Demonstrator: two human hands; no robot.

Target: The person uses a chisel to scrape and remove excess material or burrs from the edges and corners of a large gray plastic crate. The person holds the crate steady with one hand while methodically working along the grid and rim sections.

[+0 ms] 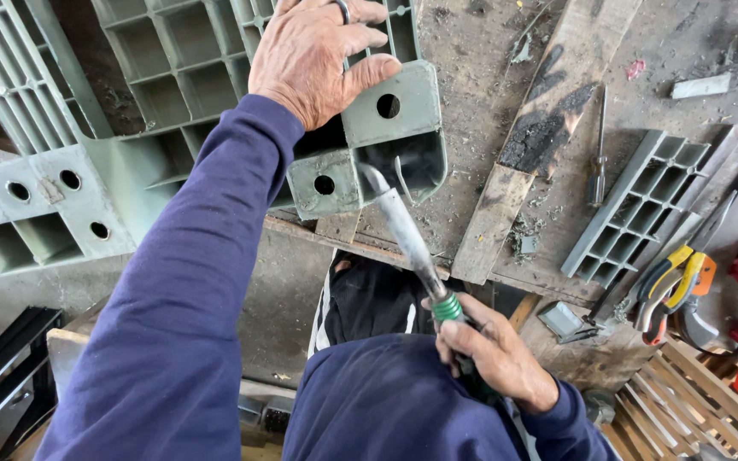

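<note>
Our left hand (313, 60) presses flat, fingers spread, on grey-green plastic pallet (172, 94) atop workbench (471, 68). Right hand (493, 354) clenched round hammer (407, 235), head at pallet corner. Screwdriver (598, 162), charred plank (540, 145), pliers (672, 286) nearby.

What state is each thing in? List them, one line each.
left hand: pressed flat on the grey-green plastic pallet
right hand: gripped round the green-collared metal tool
tool tip: inside the pallet's open corner pocket
screwdriver: lying loose
pliers: lying on the bench
</note>
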